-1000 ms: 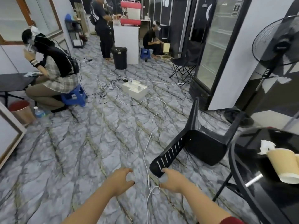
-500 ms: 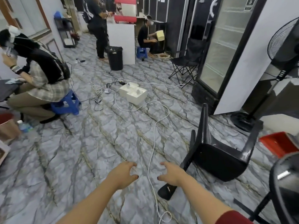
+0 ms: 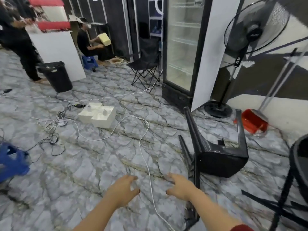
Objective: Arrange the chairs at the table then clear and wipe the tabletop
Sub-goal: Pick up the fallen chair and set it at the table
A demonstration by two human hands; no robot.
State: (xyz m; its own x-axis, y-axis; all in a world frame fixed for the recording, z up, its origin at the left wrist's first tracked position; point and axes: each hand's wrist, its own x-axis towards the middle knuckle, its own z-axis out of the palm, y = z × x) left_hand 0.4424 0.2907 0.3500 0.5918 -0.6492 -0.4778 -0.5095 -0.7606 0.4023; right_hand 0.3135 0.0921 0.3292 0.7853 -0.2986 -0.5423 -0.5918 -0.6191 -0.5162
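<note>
A black plastic chair (image 3: 216, 160) lies tipped over on the marbled floor at the right, its legs pointing up and away, its backrest running down toward me. My right hand (image 3: 180, 186) hovers with fingers spread just left of the backrest, holding nothing. My left hand (image 3: 123, 189) is open too, farther left over bare floor. The round black table (image 3: 298, 157) shows only as a dark rim and legs at the right edge; its top is out of view.
A white cable (image 3: 146, 164) runs across the floor between my hands. White boxes (image 3: 98, 116), a black bin (image 3: 57, 77), a folding chair (image 3: 146, 64), a glass-door fridge (image 3: 181, 47), a standing fan (image 3: 250, 30), a red dustpan (image 3: 253, 122) and a blue stool (image 3: 11, 160) surround the area. People sit and stand at the back.
The view has swung right and the chair has turned, its legs now upward. My right hand has come off the backrest's end. The tabletop with its paper cup has left the view.
</note>
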